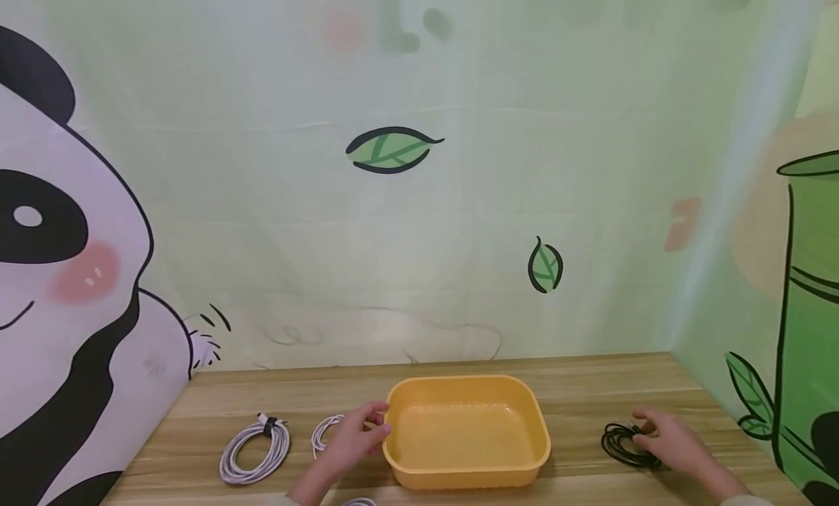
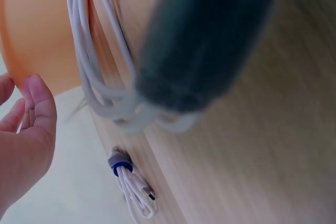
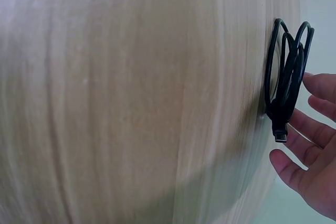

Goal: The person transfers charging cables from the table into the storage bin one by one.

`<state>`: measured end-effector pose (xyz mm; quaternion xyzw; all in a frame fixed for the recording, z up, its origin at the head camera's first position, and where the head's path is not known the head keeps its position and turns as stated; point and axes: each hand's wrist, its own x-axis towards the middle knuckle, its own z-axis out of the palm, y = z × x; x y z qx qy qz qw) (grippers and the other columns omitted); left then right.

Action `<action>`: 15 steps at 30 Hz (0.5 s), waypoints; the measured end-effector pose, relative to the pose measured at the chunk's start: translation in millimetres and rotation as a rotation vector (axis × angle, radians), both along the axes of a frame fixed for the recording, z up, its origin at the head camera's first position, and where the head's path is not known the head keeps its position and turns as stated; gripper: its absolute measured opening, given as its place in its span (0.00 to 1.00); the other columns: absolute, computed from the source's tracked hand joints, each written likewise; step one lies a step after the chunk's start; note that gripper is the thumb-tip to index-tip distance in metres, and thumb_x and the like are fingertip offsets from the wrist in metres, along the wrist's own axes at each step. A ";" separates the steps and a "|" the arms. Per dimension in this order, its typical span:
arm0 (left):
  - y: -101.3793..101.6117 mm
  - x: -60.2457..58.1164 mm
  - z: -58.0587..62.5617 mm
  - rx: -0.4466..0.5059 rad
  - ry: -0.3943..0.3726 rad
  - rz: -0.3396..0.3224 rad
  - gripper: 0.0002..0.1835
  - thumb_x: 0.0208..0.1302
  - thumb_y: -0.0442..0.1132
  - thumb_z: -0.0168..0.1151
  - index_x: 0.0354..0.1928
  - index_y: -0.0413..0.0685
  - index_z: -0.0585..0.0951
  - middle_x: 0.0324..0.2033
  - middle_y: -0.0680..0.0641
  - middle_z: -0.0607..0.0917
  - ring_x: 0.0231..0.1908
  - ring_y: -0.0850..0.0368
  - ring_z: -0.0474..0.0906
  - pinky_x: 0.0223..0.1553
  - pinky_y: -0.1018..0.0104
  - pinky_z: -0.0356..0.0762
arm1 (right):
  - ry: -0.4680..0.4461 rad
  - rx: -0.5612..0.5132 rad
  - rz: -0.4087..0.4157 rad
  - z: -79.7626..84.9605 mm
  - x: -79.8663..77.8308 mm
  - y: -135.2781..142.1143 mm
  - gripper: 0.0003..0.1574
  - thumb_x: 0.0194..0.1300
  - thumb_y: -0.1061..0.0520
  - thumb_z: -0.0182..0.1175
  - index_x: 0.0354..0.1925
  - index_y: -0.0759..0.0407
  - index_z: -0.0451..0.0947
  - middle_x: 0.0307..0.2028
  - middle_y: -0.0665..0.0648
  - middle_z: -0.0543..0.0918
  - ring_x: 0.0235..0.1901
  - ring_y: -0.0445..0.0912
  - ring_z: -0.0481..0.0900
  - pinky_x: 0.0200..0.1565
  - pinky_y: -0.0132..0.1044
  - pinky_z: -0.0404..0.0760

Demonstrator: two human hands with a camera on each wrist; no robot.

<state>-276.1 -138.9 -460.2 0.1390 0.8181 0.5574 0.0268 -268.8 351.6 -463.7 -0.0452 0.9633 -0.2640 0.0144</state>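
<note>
My left hand (image 1: 354, 437) is at the left side of a yellow plastic basin (image 1: 467, 480), its fingertips right at the rim. The left wrist view shows that hand's bent fingers (image 2: 44, 111) against the basin's outer wall (image 2: 47, 35). On the right, my right hand (image 1: 675, 442) reaches over a coiled black cable (image 1: 631, 459), with fingers apart. In the right wrist view, the thumb and fingers spread around the black cable (image 3: 286, 93), close to its metal plug (image 3: 280, 137), without closing on it.
A coiled white cable (image 1: 231, 462) with a black tie lies at the left. Beside my left hand is a smaller white cable (image 1: 317, 437), and another coil (image 1: 359, 502) shows at the bottom edge. A printed fabric backdrop (image 1: 262, 200) rises behind the wooden table (image 1: 590, 382).
</note>
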 end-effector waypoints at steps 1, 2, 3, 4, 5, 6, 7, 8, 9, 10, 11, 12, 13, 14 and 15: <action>0.0 0.1 0.3 -0.002 -0.002 0.000 0.20 0.57 0.32 0.55 0.51 0.30 0.69 0.33 0.43 0.75 0.25 0.56 0.72 0.24 0.61 0.77 | 0.002 -0.002 0.001 0.1 0.0 -0.3 0.29 0.54 0.56 0.59 0.50 0.72 0.68 0.34 0.62 0.80 0.34 0.53 0.78 0.32 0.44 0.76; 0.2 0.2 0.6 -0.003 -0.004 0.002 0.20 0.57 0.32 0.55 0.51 0.30 0.69 0.32 0.43 0.75 0.25 0.56 0.72 0.24 0.62 0.77 | 0.003 -0.004 -0.001 -0.2 0.0 -0.6 0.28 0.53 0.57 0.59 0.50 0.72 0.68 0.34 0.62 0.80 0.34 0.53 0.78 0.32 0.44 0.76; 0.2 0.1 0.7 0.000 -0.009 0.002 0.20 0.57 0.32 0.55 0.51 0.30 0.69 0.32 0.43 0.75 0.25 0.57 0.72 0.24 0.62 0.77 | 0.005 -0.004 -0.003 -0.1 0.0 -1.0 0.28 0.53 0.58 0.59 0.50 0.72 0.68 0.34 0.62 0.80 0.34 0.52 0.78 0.32 0.44 0.76; 0.4 0.1 1.0 0.001 -0.014 0.004 0.20 0.57 0.32 0.55 0.51 0.29 0.69 0.32 0.43 0.75 0.25 0.57 0.71 0.25 0.62 0.77 | 0.004 -0.004 -0.006 0.0 0.0 -1.2 0.28 0.53 0.58 0.59 0.50 0.72 0.68 0.34 0.62 0.80 0.34 0.53 0.78 0.32 0.44 0.76; 0.5 0.0 1.2 0.003 -0.019 0.007 0.20 0.56 0.31 0.55 0.51 0.29 0.69 0.32 0.43 0.75 0.25 0.58 0.71 0.25 0.62 0.77 | 0.003 -0.005 -0.005 0.1 -0.2 -1.4 0.27 0.54 0.58 0.59 0.50 0.72 0.68 0.34 0.62 0.80 0.34 0.53 0.78 0.32 0.44 0.76; 0.6 -0.3 1.1 0.007 -0.027 0.009 0.20 0.56 0.31 0.55 0.52 0.29 0.69 0.32 0.44 0.75 0.25 0.58 0.71 0.25 0.62 0.77 | 0.002 -0.003 -0.006 0.1 -0.5 -1.6 0.27 0.54 0.58 0.58 0.50 0.72 0.68 0.34 0.62 0.80 0.34 0.53 0.78 0.32 0.44 0.76; 0.8 -0.7 0.7 0.012 -0.034 0.011 0.20 0.56 0.31 0.55 0.52 0.29 0.69 0.31 0.44 0.75 0.25 0.59 0.71 0.26 0.62 0.77 | -0.001 -0.003 -0.009 -0.1 -0.7 -1.7 0.27 0.54 0.59 0.58 0.50 0.72 0.68 0.34 0.62 0.80 0.34 0.53 0.78 0.32 0.44 0.76; 0.9 -1.1 0.2 0.018 -0.041 0.013 0.20 0.56 0.31 0.55 0.52 0.29 0.69 0.31 0.44 0.75 0.25 0.59 0.71 0.26 0.62 0.77 | -0.003 -0.002 -0.012 -0.5 -0.8 -1.7 0.27 0.54 0.59 0.58 0.50 0.72 0.68 0.34 0.61 0.80 0.34 0.53 0.77 0.32 0.44 0.75; 0.9 -1.5 -0.4 0.024 -0.050 0.015 0.20 0.56 0.30 0.55 0.52 0.29 0.69 0.31 0.44 0.74 0.25 0.59 0.71 0.27 0.62 0.77 | 0.000 -0.003 -0.011 -0.8 -1.0 -1.8 0.27 0.53 0.59 0.59 0.50 0.72 0.68 0.34 0.61 0.80 0.34 0.53 0.77 0.33 0.45 0.75; 0.9 -1.8 -0.8 0.028 -0.056 0.017 0.21 0.56 0.30 0.55 0.52 0.29 0.69 0.31 0.44 0.74 0.26 0.59 0.71 0.27 0.61 0.78 | 0.003 -0.001 -0.012 -1.2 -1.2 -1.7 0.26 0.53 0.60 0.59 0.49 0.72 0.69 0.33 0.61 0.80 0.34 0.53 0.77 0.33 0.45 0.75; 0.9 -2.1 -1.3 0.035 -0.064 0.017 0.21 0.56 0.30 0.55 0.52 0.29 0.68 0.32 0.44 0.74 0.26 0.58 0.71 0.28 0.60 0.78 | 0.007 0.000 -0.013 -1.6 -1.7 -1.7 0.26 0.53 0.60 0.59 0.49 0.72 0.69 0.33 0.61 0.80 0.34 0.53 0.77 0.33 0.45 0.75; 0.8 -2.4 -1.9 0.044 -0.072 0.015 0.21 0.57 0.30 0.54 0.52 0.28 0.68 0.32 0.43 0.74 0.27 0.58 0.72 0.29 0.59 0.78 | 0.009 0.001 -0.015 -2.2 -2.0 -1.6 0.26 0.52 0.61 0.59 0.49 0.72 0.69 0.33 0.61 0.80 0.34 0.53 0.77 0.33 0.45 0.75; 0.7 -2.5 -2.2 0.051 -0.079 0.014 0.21 0.57 0.30 0.54 0.52 0.28 0.68 0.32 0.43 0.74 0.28 0.57 0.72 0.29 0.58 0.78 | 0.012 0.001 -0.016 -2.8 -2.2 -1.4 0.26 0.52 0.61 0.59 0.49 0.72 0.69 0.33 0.61 0.80 0.34 0.53 0.77 0.33 0.45 0.75; 0.6 -2.6 -2.4 0.059 -0.087 0.013 0.21 0.56 0.30 0.55 0.53 0.28 0.67 0.33 0.42 0.74 0.29 0.57 0.73 0.30 0.58 0.79 | 0.013 0.003 -0.019 -3.3 -2.6 -1.3 0.25 0.51 0.62 0.59 0.49 0.72 0.69 0.33 0.61 0.80 0.34 0.53 0.77 0.33 0.45 0.75; 0.5 -2.5 -2.2 0.068 -0.096 0.012 0.22 0.56 0.29 0.54 0.53 0.28 0.66 0.33 0.42 0.74 0.30 0.56 0.73 0.31 0.57 0.79 | 0.014 0.004 -0.021 -3.8 -3.1 -1.2 0.25 0.51 0.62 0.59 0.48 0.72 0.69 0.33 0.61 0.80 0.34 0.53 0.77 0.33 0.45 0.75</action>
